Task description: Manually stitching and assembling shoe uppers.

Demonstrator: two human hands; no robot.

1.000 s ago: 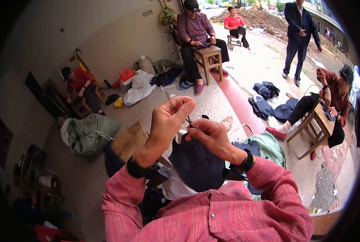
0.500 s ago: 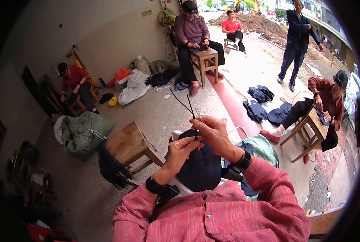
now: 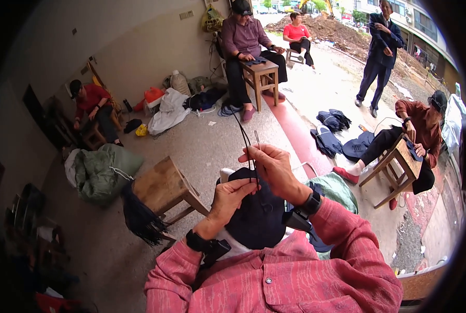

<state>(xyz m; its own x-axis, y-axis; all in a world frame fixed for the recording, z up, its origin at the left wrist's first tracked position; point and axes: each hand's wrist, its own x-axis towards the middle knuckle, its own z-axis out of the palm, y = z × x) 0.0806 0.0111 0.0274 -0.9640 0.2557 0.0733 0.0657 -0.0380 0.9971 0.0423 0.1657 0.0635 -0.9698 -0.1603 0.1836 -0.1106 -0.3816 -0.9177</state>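
Note:
Above my lap, my left hand (image 3: 230, 201) is closed in a pinch on the lower part of a black cord (image 3: 245, 136), whose two strands stand up close together. Just above it, my right hand (image 3: 275, 168) pinches the same cord. A thin metal needle-like tool (image 3: 257, 137) sticks up from the fingers of my right hand. Under both hands lies a dark navy rounded fabric piece (image 3: 253, 221), its exact kind partly hidden by the hands. A black cord end seems to hang over it.
A wooden stool (image 3: 162, 185) with a bundle of black cords (image 3: 141, 219) is at left, beside a green sack (image 3: 107, 175). Navy fabric pieces (image 3: 329, 141) lie on the ground at right. People sit at other stools (image 3: 261, 70); one person (image 3: 381, 57) stands.
The two upper cord strands, spread apart before, now run close together. My right hand has shifted slightly, and the needle-like tool stands higher above its fingers.

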